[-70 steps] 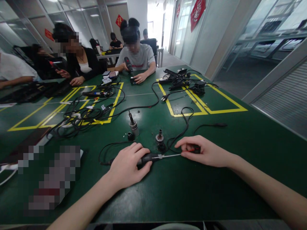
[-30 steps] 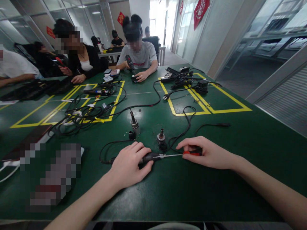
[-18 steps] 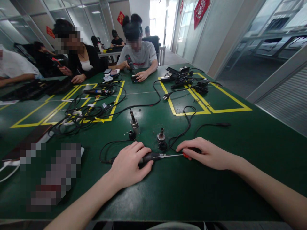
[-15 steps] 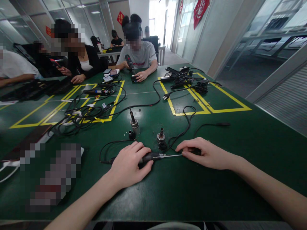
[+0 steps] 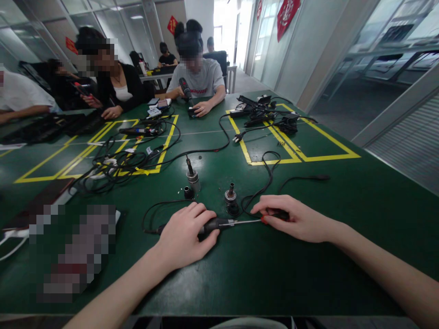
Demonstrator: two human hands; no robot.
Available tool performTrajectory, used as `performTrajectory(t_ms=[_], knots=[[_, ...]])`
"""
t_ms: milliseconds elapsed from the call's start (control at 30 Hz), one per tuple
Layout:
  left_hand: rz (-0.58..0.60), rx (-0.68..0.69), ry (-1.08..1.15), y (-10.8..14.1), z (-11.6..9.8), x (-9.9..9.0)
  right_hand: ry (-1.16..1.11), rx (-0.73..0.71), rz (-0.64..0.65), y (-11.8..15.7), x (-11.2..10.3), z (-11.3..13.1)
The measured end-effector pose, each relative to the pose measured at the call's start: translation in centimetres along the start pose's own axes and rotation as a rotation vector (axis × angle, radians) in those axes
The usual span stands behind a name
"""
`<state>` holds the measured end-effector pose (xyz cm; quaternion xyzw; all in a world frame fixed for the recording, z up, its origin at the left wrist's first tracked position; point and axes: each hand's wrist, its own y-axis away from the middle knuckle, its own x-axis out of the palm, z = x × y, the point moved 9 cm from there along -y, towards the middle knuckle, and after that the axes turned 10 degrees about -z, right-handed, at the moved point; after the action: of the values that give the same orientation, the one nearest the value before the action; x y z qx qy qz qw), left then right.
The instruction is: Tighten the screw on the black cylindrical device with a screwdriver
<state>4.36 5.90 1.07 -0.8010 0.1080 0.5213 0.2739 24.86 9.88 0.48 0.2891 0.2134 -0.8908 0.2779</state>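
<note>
My left hand (image 5: pixel 185 235) is wrapped over a black corded electric tool body (image 5: pixel 216 224) lying on the green table. In my right hand (image 5: pixel 302 220) is a screwdriver (image 5: pixel 248 222) with a red and black handle, pinched between thumb and fingers. Its thin metal shaft lies level and meets the metal end of the tool body; the exact contact is too small to make out. Just beyond stands a short round metal part (image 5: pixel 231 196) with a stem, a black ring (image 5: pixel 233 209) in front of it. Further left are a taller metal part (image 5: pixel 192 178) with a shaft and a small black collar (image 5: pixel 188 192).
Tangled black cables (image 5: pixel 113 167) lie at the left, and more corded tools (image 5: pixel 264 114) sit in yellow-taped boxes at the far right. A loose cord (image 5: pixel 270 178) runs behind my right hand. Across the table a person (image 5: pixel 202 77) holds a power tool (image 5: pixel 185 89); others sit at left.
My right fingers have shifted slightly on the screwdriver, and the red part of its handle now shows. My left hand and the tool body have stayed in place.
</note>
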Motion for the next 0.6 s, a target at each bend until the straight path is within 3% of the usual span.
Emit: performTrajectory(t_ms=[300, 600], knots=[[0.008, -0.009, 0.007, 0.0, 0.1, 0.09, -0.113, 0.048, -0.032, 0.0, -0.59, -0.17], [-0.002, -0.001, 0.004, 0.03, 0.1, 0.03, -0.02, 0.077, 0.017, -0.05, -0.17, -0.23]])
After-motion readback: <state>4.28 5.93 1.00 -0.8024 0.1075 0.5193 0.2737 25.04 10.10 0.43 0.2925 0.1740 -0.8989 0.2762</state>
